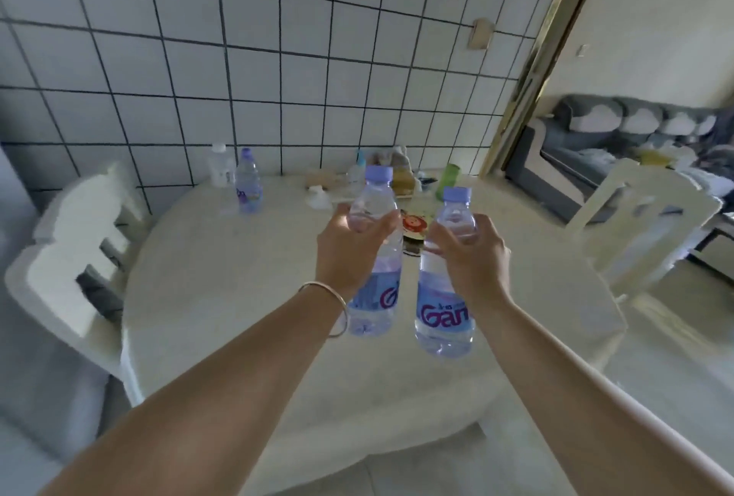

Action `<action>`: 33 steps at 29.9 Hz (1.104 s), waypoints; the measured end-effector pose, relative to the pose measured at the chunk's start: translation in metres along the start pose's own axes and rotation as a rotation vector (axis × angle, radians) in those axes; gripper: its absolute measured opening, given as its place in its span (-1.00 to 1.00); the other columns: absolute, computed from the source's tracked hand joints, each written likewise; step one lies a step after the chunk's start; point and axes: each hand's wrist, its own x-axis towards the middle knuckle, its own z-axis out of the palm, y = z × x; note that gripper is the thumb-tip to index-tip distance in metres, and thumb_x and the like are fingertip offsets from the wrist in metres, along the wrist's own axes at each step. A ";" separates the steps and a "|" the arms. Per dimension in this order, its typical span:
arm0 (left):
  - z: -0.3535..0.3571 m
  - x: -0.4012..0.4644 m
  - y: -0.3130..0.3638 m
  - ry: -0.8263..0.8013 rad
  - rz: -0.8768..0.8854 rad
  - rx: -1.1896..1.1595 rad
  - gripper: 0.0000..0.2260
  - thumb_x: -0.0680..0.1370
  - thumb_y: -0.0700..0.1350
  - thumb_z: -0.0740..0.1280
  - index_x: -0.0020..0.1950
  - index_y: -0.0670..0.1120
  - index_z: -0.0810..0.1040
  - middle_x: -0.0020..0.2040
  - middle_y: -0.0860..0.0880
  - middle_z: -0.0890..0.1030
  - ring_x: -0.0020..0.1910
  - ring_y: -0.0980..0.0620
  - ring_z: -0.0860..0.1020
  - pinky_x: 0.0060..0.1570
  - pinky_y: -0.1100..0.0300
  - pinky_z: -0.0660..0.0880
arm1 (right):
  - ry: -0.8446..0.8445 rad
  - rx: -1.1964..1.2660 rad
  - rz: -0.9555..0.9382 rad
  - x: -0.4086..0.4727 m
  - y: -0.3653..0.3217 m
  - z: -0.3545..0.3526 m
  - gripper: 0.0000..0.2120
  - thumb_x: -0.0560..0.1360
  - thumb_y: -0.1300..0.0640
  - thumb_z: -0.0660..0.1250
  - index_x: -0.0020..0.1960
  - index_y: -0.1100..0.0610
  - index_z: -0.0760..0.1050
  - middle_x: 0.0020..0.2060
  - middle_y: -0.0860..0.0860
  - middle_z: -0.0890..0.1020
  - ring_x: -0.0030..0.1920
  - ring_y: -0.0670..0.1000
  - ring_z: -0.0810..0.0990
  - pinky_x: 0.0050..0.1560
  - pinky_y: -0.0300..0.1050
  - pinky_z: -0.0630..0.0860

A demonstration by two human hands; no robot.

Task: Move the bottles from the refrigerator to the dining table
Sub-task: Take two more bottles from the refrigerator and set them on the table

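Presently held, left: left hand (353,247) wraps its fingers round the upper body of the left bottle (375,257), a clear water bottle with a lilac cap, upright and lifted above the counter (238,281).
Held, right: right hand (470,253) grips the right bottle (445,297) the same way below its shoulder; clear, lilac cap, blue label with purple lettering, upright, off the counter.
Spacing: the two bottles hang side by side, just apart, the hands nearly level.
Wrist item: thin metal bangle (337,309) on the left wrist.
Beyond the left hand, far left: a third bottle (248,184) of the same kind stands on the counter, with a white-capped bottle (220,166) just beside it near the tiled wall (278,58).
Beyond both hands: a blurred cluster of small items, among them a green cup (448,180); a round mat (413,225) with a red picture lies just past the bottles.
Flanks: white chair (75,241) outward of the left hand; second white chair (635,217) outward of the right hand.
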 end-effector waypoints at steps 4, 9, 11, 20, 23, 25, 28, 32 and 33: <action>-0.005 0.063 -0.032 0.081 -0.033 0.054 -0.69 0.34 0.20 0.43 -0.10 0.03 0.47 -0.20 0.00 0.68 -0.16 0.02 0.66 -0.11 0.17 0.54 | -0.110 0.014 -0.026 0.061 0.011 0.061 -0.59 0.30 -0.19 0.37 0.01 0.05 0.48 -0.15 0.00 0.67 -0.09 0.06 0.64 -0.04 -0.01 0.55; -0.021 0.155 -0.084 0.135 -0.087 0.127 -0.72 0.39 0.11 0.46 -0.04 0.01 0.49 -0.16 0.03 0.67 -0.14 0.07 0.64 -0.14 0.26 0.49 | -0.231 0.048 -0.019 0.133 0.022 0.152 -0.73 0.36 -0.09 0.41 -0.12 0.09 0.50 -0.31 -0.08 0.67 -0.19 -0.10 0.63 -0.22 -0.22 0.47; -0.029 0.193 -0.104 0.148 -0.115 0.173 -0.73 0.39 0.11 0.45 -0.06 0.05 0.46 -0.17 0.07 0.64 -0.15 0.10 0.61 -0.17 0.26 0.45 | -0.285 0.055 0.005 0.159 0.025 0.188 -0.74 0.38 -0.06 0.41 -0.07 0.10 0.49 -0.34 -0.11 0.65 -0.30 -0.28 0.56 -0.37 -0.44 0.35; -0.046 0.330 -0.190 0.319 -0.145 0.326 -0.53 0.34 0.02 0.52 0.14 0.03 0.38 -0.04 0.02 0.59 -0.06 0.06 0.55 -0.09 0.28 0.34 | -0.326 0.049 0.068 0.259 0.049 0.333 -0.64 0.32 -0.17 0.40 0.01 -0.01 0.45 -0.19 -0.05 0.64 -0.12 0.03 0.60 -0.12 -0.10 0.47; -0.050 0.366 -0.212 0.340 -0.130 0.318 -0.56 0.34 -0.04 0.53 0.08 0.04 0.36 -0.08 0.00 0.57 -0.07 0.02 0.55 -0.18 0.30 0.34 | -0.348 0.072 0.076 0.283 0.063 0.370 -0.60 0.30 -0.18 0.41 0.03 -0.04 0.40 -0.11 0.00 0.62 -0.06 0.07 0.59 -0.03 0.03 0.54; -0.051 0.391 -0.224 0.348 -0.103 0.326 -0.54 0.34 -0.03 0.53 0.11 -0.01 0.38 -0.06 0.00 0.55 -0.06 0.01 0.53 -0.12 0.26 0.36 | -0.361 0.073 0.054 0.300 0.067 0.391 -0.64 0.35 -0.13 0.42 0.02 -0.06 0.36 -0.09 -0.01 0.63 -0.04 0.06 0.59 -0.01 0.03 0.54; -0.050 0.419 -0.243 0.357 -0.063 0.321 -0.48 0.34 -0.03 0.53 0.20 -0.11 0.40 -0.04 0.00 0.53 -0.06 0.01 0.52 -0.08 0.28 0.35 | -0.359 0.074 -0.002 0.324 0.071 0.419 -0.62 0.38 -0.12 0.41 0.05 0.01 0.35 -0.07 -0.01 0.62 -0.01 0.08 0.58 0.00 0.06 0.53; -0.046 0.446 -0.263 0.378 -0.038 0.328 -0.44 0.34 -0.01 0.53 0.23 -0.16 0.39 -0.04 0.01 0.50 -0.07 0.03 0.48 -0.16 0.36 0.27 | -0.358 0.070 -0.040 0.347 0.080 0.450 -0.60 0.39 -0.12 0.40 0.06 0.06 0.33 -0.05 0.03 0.62 -0.01 0.11 0.59 0.00 0.13 0.54; -0.045 0.452 -0.269 0.379 -0.040 0.334 -0.44 0.35 -0.03 0.52 0.24 -0.17 0.38 -0.02 0.00 0.50 -0.05 0.04 0.48 -0.15 0.37 0.26 | -0.366 0.071 -0.042 0.351 0.083 0.456 -0.60 0.38 -0.13 0.40 0.05 0.05 0.32 -0.04 0.04 0.63 0.00 0.10 0.60 0.01 0.12 0.54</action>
